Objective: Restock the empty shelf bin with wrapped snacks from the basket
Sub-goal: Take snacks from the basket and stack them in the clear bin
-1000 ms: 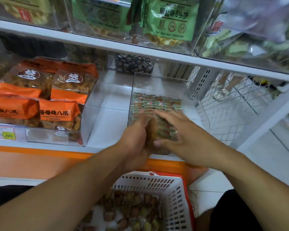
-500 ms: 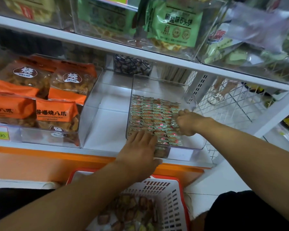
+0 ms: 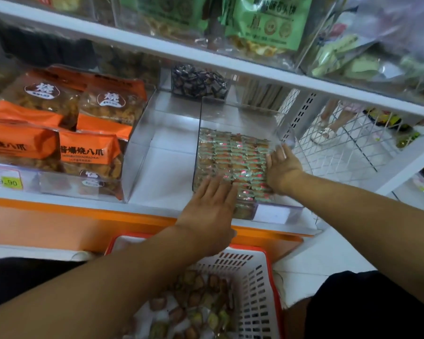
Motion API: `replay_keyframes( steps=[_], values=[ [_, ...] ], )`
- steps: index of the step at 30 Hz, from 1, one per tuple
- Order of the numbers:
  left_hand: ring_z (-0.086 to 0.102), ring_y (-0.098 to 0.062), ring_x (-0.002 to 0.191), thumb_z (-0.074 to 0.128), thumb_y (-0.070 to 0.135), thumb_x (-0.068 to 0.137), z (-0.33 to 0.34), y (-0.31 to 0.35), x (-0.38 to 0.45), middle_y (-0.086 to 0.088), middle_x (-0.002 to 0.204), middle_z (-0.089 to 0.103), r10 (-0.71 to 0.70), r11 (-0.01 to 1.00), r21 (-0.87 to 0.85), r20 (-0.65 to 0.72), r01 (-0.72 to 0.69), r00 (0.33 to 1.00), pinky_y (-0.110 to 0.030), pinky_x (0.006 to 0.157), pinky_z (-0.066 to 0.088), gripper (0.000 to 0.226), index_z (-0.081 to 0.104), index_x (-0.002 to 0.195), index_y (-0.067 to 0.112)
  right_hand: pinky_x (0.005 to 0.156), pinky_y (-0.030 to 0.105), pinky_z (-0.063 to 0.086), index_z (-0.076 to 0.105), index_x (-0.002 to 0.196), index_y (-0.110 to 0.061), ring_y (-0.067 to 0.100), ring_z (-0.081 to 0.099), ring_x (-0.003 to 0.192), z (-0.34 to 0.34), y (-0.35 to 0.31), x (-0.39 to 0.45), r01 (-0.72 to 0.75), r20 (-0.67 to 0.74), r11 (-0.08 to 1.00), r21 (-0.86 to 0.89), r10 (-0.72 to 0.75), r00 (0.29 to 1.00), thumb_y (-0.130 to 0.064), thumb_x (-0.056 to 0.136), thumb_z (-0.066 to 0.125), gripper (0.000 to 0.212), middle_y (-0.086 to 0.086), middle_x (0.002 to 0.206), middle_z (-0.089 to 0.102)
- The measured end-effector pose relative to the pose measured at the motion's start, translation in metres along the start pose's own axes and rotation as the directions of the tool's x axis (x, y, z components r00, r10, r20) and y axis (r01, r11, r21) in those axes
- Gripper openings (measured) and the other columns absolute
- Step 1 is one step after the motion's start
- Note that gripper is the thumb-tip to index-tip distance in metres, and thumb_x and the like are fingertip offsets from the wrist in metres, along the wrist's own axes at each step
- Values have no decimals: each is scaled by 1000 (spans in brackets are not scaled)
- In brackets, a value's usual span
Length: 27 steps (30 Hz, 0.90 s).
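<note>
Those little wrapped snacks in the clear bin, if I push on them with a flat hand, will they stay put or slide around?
The wrapped snacks look small, glossy and loose, so they would probably slide over each other. They seem light, likely shifting easily under the left hand. The clear bin walls should keep them in.

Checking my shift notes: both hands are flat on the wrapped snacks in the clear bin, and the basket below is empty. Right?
Not quite. The head view shows the basket still holds snacks. Left hand and right hand do lie flat on the wrapped snacks in the clear bin.
</note>
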<state>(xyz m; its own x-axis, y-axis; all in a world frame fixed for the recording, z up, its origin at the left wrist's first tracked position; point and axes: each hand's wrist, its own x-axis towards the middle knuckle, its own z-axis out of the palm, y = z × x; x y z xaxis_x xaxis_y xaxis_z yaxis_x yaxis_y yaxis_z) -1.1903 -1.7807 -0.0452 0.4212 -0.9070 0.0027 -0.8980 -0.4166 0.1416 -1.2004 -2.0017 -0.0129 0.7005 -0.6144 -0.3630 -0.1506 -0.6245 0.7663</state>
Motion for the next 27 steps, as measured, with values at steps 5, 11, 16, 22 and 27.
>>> replay_keyframes(
  steps=[5,11,16,22,27],
  values=[
    [45,-31,129,74,25,78,-18,3,-32,-11,133,56,95,995,40,-299,-86,949,-39,106,39,57,57,131,12,108,48,35,60,126,-6,40,47,130,-48,6,-78,45,-424,986,158,27,905,-12,97,32,40,23,133,57],
    [67,-25,104,68,34,88,59,-33,-91,-3,120,68,-169,976,-56,401,208,900,-33,76,52,32,63,118,26,39,18,24,26,45,-21,17,29,36,-10,-74,-155,714,-495,626,313,-534,685,0,54,44,29,-5,43,23],
    [51,-29,132,71,39,92,180,-66,-140,-13,148,49,-189,880,-74,852,469,489,-35,108,42,66,46,147,12,86,43,55,62,122,-6,37,62,105,95,-232,-106,596,42,553,582,-752,658,-15,88,65,35,15,110,61],
    [48,-29,134,79,21,83,268,-79,-180,-10,151,43,-342,710,-124,800,693,493,-31,105,41,77,40,150,19,113,47,32,31,155,-19,36,33,144,202,-322,-103,563,-102,434,703,-722,684,-37,96,59,68,14,160,30],
    [35,-31,143,73,12,86,315,-69,-194,-13,157,31,-453,621,-186,709,762,541,-34,115,34,78,33,153,16,97,58,45,5,159,-35,47,22,144,222,-371,-107,781,-277,354,514,-794,542,-13,101,44,74,13,168,-2]
  ],
)
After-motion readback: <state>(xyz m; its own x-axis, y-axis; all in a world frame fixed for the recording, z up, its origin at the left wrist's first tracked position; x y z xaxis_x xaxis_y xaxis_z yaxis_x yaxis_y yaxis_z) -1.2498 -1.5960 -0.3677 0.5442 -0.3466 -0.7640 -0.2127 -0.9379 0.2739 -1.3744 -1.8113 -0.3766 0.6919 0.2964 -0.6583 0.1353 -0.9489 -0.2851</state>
